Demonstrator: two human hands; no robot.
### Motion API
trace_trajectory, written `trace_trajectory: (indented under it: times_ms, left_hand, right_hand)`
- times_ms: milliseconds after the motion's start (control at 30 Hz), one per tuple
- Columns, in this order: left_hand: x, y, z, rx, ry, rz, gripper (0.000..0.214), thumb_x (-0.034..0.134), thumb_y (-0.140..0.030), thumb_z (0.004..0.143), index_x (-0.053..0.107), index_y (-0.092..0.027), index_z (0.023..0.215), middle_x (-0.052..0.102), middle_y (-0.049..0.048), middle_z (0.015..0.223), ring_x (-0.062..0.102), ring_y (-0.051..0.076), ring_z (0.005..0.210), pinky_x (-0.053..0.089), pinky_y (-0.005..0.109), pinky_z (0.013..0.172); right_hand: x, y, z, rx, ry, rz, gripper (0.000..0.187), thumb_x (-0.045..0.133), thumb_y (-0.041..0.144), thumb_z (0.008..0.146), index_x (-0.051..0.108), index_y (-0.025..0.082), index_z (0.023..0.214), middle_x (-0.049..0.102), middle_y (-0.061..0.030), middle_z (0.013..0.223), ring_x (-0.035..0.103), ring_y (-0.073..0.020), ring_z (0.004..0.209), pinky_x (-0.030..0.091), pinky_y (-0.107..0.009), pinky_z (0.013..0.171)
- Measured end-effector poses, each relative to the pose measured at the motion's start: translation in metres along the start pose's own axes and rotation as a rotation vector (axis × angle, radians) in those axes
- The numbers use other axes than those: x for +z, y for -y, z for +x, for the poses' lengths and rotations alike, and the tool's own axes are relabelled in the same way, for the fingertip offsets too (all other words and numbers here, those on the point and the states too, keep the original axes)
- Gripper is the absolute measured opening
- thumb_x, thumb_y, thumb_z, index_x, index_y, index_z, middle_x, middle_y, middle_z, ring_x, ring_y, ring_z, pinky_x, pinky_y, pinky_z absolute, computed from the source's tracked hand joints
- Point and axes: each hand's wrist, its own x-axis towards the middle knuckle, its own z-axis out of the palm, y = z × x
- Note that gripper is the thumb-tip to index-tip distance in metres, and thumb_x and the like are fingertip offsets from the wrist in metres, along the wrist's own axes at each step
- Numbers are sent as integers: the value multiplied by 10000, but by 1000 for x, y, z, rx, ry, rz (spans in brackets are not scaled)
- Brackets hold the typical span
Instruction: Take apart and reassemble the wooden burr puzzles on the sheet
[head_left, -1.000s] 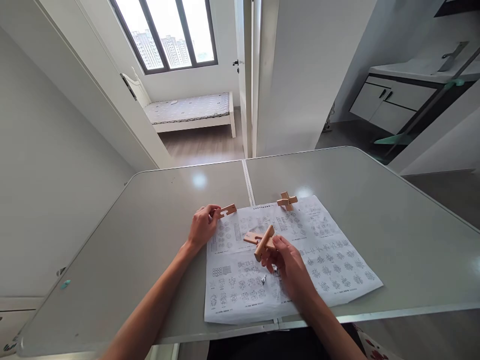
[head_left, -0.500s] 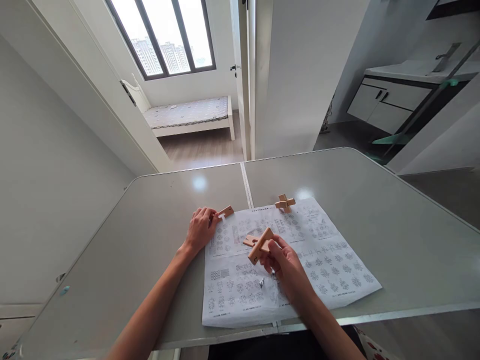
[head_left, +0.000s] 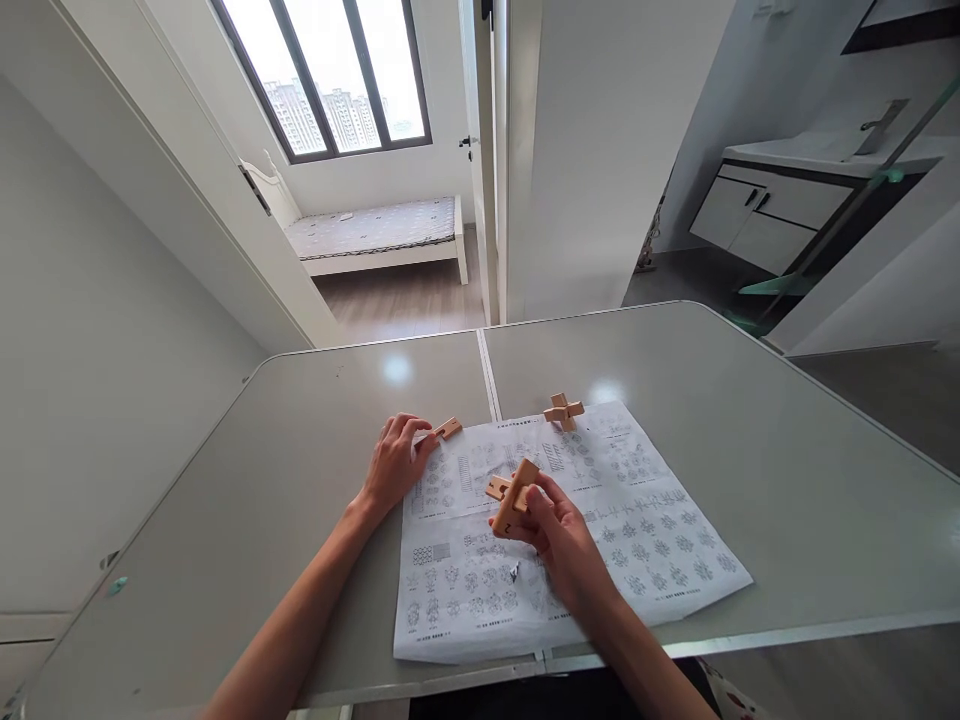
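Note:
My right hand (head_left: 559,535) is closed on two wooden puzzle pieces (head_left: 514,500) that cross each other, held above the printed sheet. The front piece slants upward and bears a dark mark near its lower end; the other passes behind it. Over by the sheet's upper left corner, my left hand (head_left: 395,462) has its thumb and fingers at the near end of a notched wooden puzzle piece (head_left: 449,429), low at the table surface. Part of that piece is hidden by the fingers. A cross-shaped assembly of wooden pieces (head_left: 564,411) rests at the sheet's top edge.
The creased paper sheet (head_left: 637,560), covered in small line diagrams, lies on a grey table (head_left: 750,430) with a seam (head_left: 489,375) down its middle. A small dark-and-silver scrap (head_left: 514,572) is on the sheet. Beyond stand a bed (head_left: 382,225) and a sink cabinet (head_left: 780,205).
My right hand has turned the crossed pieces slightly, the front one now steeper. The left fingers have shifted a little on their piece. The whole view has drifted slightly.

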Motion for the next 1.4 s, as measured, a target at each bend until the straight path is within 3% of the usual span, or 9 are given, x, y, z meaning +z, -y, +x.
trace_trajectory:
  times_ms: [167,267,400,500,600,733,1000,1233,1400]
  left_hand:
    - [-6,-30,-5,172,-50,-288,169,516,-319,1055,654,-230,1015,677,66,1054,660,208,999,561,368,897]
    - [-10,-45,-10,140,102,-493,230,530,-406,1053,661,-218,1036,705,69,1010,675,181,840,572,341,809]
    - [-17,-49,-11,0,402,-892,526,425,-634,1038,620,-180,1220,697,46,795,621,153,592,534,291,566]
    - [-21,-46,-9,-133,520,-1060,553,461,-658,1016,650,-160,1163,655,30,723,562,127,500,459,251,465]
    - [-22,-42,-6,-197,518,-1080,465,571,-594,994,674,-157,1117,623,7,684,519,104,483,426,231,460]
    - [-23,-34,-2,-235,410,-1074,449,614,-592,972,670,-160,1079,570,-23,654,487,93,508,389,210,462]
    - [-43,-24,7,-228,430,-1098,432,692,-585,923,676,-153,902,552,-24,607,504,96,504,357,207,457]
    - [-51,-22,13,-171,436,-1072,529,725,-687,837,659,-164,787,609,16,609,541,124,520,374,230,463]
    - [-52,-15,10,-186,454,-1028,551,711,-712,828,671,-162,831,625,23,619,550,133,520,372,235,460]
  right_hand:
    - [10,8,2,3,29,-10,584,827,612,813,647,204,1189,753,-42,918,777,-249,775,657,-406,733]
    - [19,19,6,10,107,-23,574,825,615,810,661,206,1177,744,-36,910,770,-229,769,656,-394,744]
    - [31,27,20,40,263,-63,555,810,612,823,686,217,1193,744,-41,937,763,-211,728,655,-382,696]
    - [41,30,33,66,400,-111,548,800,598,838,704,215,1217,753,-64,994,774,-217,770,663,-390,714]
    - [50,34,45,47,428,-147,534,807,584,833,720,202,1196,741,-73,1037,772,-213,794,670,-372,691]
    - [57,37,58,19,402,-184,501,826,570,815,753,199,1143,713,-71,1109,749,-184,753,678,-364,661]
    - [62,40,65,160,501,-45,498,865,558,783,755,229,1140,750,-27,947,709,-147,694,653,-329,665]
    - [64,37,59,-47,545,-275,452,812,516,838,744,250,1197,766,-23,960,778,-199,722,660,-372,692]
    - [65,34,57,0,546,-206,505,773,596,847,734,258,1221,744,5,858,731,-163,645,658,-377,702]
